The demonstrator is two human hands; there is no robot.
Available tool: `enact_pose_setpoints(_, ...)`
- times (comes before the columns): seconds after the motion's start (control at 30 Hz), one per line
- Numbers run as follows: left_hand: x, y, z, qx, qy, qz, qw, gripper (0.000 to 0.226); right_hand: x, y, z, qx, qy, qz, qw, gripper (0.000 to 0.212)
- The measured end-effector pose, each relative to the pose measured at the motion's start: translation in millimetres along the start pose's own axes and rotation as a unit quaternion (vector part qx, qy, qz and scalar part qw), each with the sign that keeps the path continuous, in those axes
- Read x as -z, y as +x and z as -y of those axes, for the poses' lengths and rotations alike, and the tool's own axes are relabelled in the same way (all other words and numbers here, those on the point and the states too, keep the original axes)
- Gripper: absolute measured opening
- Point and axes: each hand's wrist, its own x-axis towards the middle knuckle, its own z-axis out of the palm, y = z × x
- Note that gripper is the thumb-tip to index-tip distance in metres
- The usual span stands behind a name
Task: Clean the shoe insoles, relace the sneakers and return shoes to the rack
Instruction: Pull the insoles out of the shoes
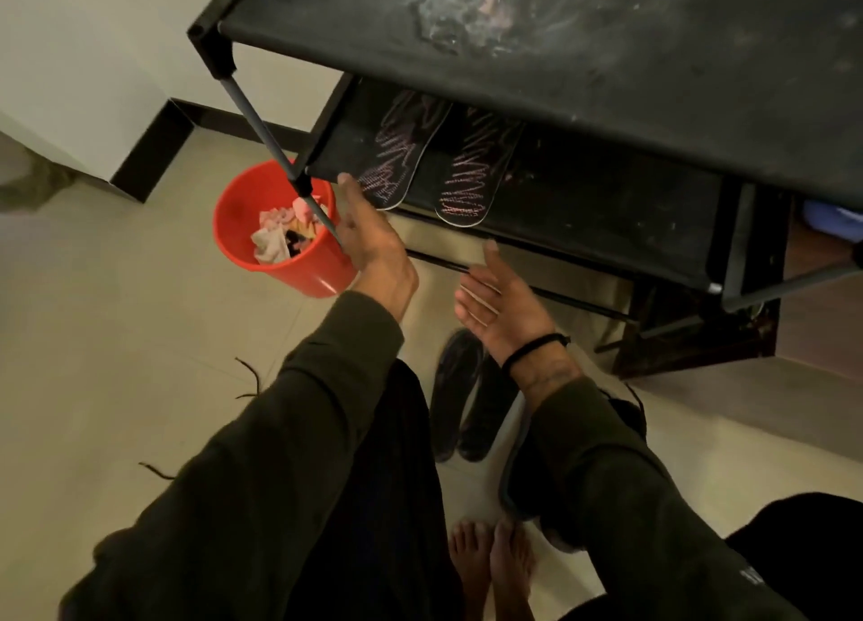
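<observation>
Head view: two dark insoles (434,163) with pink zigzag stitching, side by side on rack shelf (607,209); left hand (369,233) and right hand (499,303) relaxed, holding nothing.

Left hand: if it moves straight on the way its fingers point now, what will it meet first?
Probably the left insole on the rack's lower shelf; the left hand points at its heel end, though depth is unclear.

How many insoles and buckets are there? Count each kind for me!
Patterned insoles on the rack shelf: 2
Dark insoles on the floor: 2
Red bucket: 1
Total: 5
</observation>
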Motion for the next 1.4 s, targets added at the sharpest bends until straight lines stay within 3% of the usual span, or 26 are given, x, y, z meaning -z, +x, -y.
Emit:
enact_pose_setpoints(0.1, 0.8, -4.2, -23.9, 0.009, 0.016, -0.014, 1.0, 0.026, -30.5, 2.2, 12.4, 0.017, -0.015, 0.005, 1.0, 0.045)
enact_pose_setpoints(0.3, 6.7, -24.8, -42.6, 0.038, 0.008, 0.033, 0.999, 0.005, -59.1, 6.3, 34.3, 0.046, 0.02, -0.058, 0.997, 0.013)
enact_pose_setpoints(0.4, 21.2, -46.7, -37.2, 0.059, -0.013, 0.065, 0.996, 0.018, -57.5, -12.8, 33.3, 0.082, 0.018, -0.068, 0.994, 0.021)
enact_pose_setpoints(0.57, 59.4, -99.4, -20.4, 0.122, -0.034, 0.102, 0.987, 0.019, -35.9, -71.2, 15.1, 0.141, -0.002, -0.072, 0.987, 0.033)
enact_pose_setpoints(0.77, 135.2, -187.9, -19.7, 0.123, -0.065, 0.134, 0.981, 0.039, 2.5, -168.9, -20.7, 0.192, -0.025, -0.053, 0.98, 0.017)
enact_pose_setpoints(0.97, 210.1, -259.2, -24.0, 0.143, -0.059, 0.171, 0.973, 0.037, 35.3, -275.2, -58.1, 0.233, -0.038, -0.021, 0.971, 0.016)
enact_pose_setpoints(1.17, 243.9, -307.1, -28.9, 0.116, -0.061, 0.238, 0.962, 0.031, 45.2, -334.0, -77.1, 0.284, -0.053, 0.0, 0.957, 0.027)
enact_pose_setpoints(1.4, 242.2, -332.9, -38.2, 0.072, -0.062, 0.306, 0.947, 0.047, 45.9, -368.0, -69.8, 0.354, -0.094, 0.013, 0.931, 0.033)
